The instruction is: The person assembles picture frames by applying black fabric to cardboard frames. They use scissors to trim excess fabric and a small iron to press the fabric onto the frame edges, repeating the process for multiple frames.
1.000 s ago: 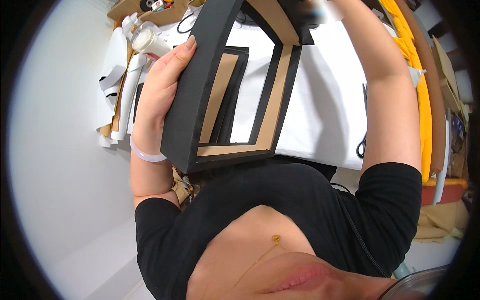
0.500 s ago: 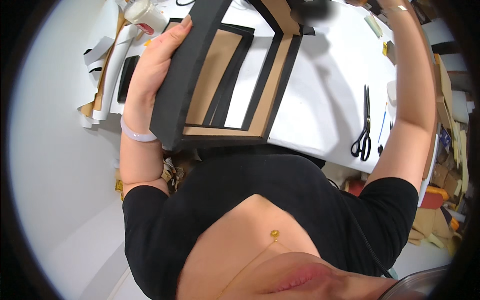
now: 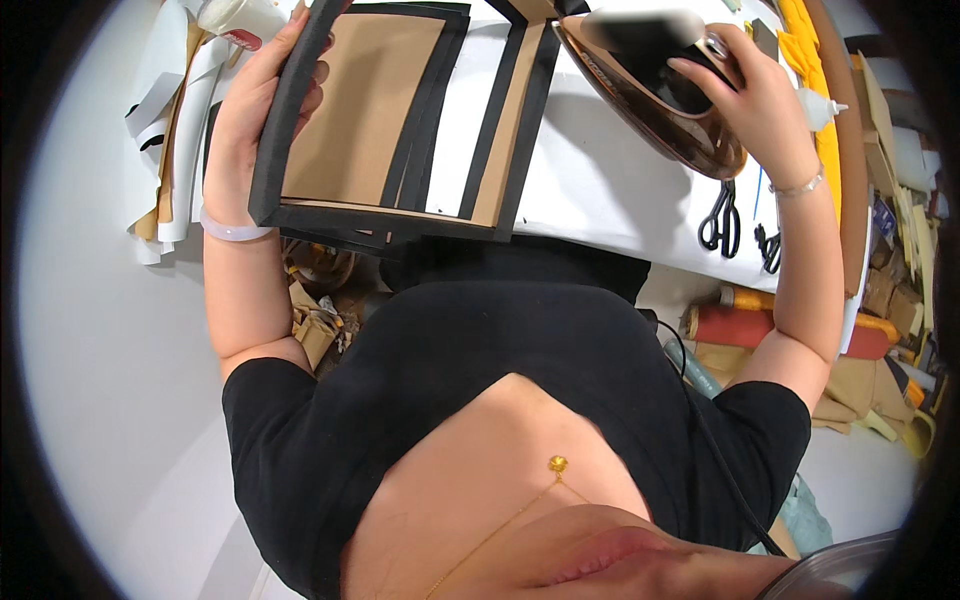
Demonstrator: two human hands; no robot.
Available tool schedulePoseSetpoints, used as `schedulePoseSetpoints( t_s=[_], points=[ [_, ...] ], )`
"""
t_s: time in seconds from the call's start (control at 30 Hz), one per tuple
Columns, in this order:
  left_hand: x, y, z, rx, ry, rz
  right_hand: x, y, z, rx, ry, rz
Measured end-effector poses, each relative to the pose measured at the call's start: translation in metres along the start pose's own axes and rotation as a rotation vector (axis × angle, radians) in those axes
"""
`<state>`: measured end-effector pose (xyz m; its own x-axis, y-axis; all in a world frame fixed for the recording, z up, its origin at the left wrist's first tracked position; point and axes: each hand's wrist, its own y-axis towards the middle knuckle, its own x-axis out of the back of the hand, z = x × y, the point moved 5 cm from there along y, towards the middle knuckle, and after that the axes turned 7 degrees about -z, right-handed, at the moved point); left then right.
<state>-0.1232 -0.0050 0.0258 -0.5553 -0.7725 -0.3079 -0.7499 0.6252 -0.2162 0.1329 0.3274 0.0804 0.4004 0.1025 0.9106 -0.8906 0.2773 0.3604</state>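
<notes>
Hands noted well apart, the left hand (image 3: 250,105) clasped round the left side of a black frame (image 3: 506,140) at the white table's (image 3: 590,185) near edge, the right hand (image 3: 758,100) wrapped on an iron (image 3: 640,100) just right of it, near scissors (image 3: 722,228).

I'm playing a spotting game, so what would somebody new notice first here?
Probably the big black frame with the brown inside, gripped by the left hand at the upper left. Next might be the shiny brown-and-black iron in the right hand, over the white tabletop. The bright yellow material at the upper right could catch the eye too.
</notes>
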Motion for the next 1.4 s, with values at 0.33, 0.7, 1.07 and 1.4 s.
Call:
schedulePoseSetpoints(
  t_s=[0.33, 0.7, 1.07, 1.4],
  points=[
    [0.005, -0.001, 0.002, -0.007, -0.02, 0.156, -0.029, 0.031, 0.044, -0.026, -0.005, 0.098],
    [0.027, 0.0, 0.01, -0.028, -0.273, 0.372, -0.031, -0.005, 0.076, -0.185, 0.017, 0.149],
    [-0.005, -0.014, 0.004, 0.065, -0.462, 0.522, -0.025, -0.022, 0.143, 0.04, -0.042, 0.036],
    [0.004, -0.002, 0.004, 0.073, -0.425, 0.563, -0.016, -0.069, 0.156, -0.032, -0.06, 0.096]
  ],
)
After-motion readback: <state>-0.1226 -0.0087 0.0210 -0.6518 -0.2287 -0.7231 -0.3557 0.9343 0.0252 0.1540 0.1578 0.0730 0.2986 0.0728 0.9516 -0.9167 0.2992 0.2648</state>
